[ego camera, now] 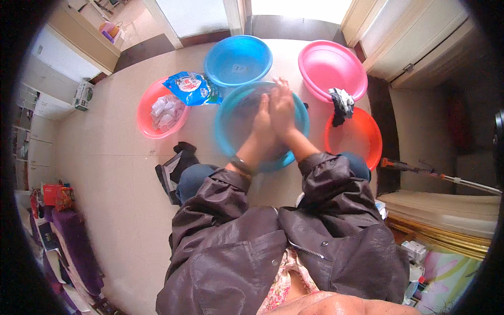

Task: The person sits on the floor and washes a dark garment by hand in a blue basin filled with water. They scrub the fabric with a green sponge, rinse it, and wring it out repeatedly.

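My left hand (263, 120) and my right hand (282, 106) are raised over a teal plastic basin (223, 134), palms together and fingers pointing away from me. Nothing shows between them, though their inner sides are hidden. Dark, blurred contents, perhaps cloth in water, lie in the basin below. Just behind it stands a blue basin (238, 59). A blue plastic bag (193, 88) bearing writing leans over a coral basin (146, 114) that holds pale, crumpled cloth (167, 112).
At the right stand a pink basin (332, 67) and a red basin (354, 136); dark and grey cloth (342, 104) hangs over the pink rim. Black cloth (173, 169) lies by my left knee. A white pole (464, 182) is at the far right.
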{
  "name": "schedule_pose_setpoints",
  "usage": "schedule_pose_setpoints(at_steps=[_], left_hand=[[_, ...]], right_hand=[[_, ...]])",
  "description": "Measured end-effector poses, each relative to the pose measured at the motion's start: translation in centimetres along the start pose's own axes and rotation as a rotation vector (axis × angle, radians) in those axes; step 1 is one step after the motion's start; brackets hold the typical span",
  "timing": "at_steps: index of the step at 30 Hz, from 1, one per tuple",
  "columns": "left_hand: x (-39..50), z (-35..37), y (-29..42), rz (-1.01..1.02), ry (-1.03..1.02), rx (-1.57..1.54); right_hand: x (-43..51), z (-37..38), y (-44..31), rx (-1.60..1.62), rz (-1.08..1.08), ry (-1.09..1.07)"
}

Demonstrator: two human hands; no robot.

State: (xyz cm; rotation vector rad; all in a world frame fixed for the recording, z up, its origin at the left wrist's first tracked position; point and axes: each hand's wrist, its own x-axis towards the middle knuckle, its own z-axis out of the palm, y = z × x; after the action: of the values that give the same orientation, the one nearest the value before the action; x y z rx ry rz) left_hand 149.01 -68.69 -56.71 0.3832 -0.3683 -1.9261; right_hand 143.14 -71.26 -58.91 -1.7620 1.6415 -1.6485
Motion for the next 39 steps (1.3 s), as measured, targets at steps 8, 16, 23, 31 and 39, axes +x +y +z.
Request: schedule_pose_setpoints(at_steps=[8,16,23,31,39], left_hand=[[-1.6,0.5,-0.1,-0.136,0.136,-0.073],[0.7,-3.7,-0.8,-0.050,0.084,-0.055],[0.3,-2.7,3.6,0.085,0.188,-0.061],[0.5,-2.2,2.9,0.027,0.000,-0.264],[-0.4,0.2,2.9,-0.067,-0.019,-0.210]], right_hand=[[1.5,-0.1,2.4,0.315,0.504,-0.084],[-0.4,0.4,1.7,-0.011,0.022,-0.233],[-0.9,-0.6,0.0,0.145,-0.061,-0.318],[-0.6,-0.2,0.7,0.332,0.140,0.016],[3.6,-1.5,5.1,1.311,1.044,0.305]])
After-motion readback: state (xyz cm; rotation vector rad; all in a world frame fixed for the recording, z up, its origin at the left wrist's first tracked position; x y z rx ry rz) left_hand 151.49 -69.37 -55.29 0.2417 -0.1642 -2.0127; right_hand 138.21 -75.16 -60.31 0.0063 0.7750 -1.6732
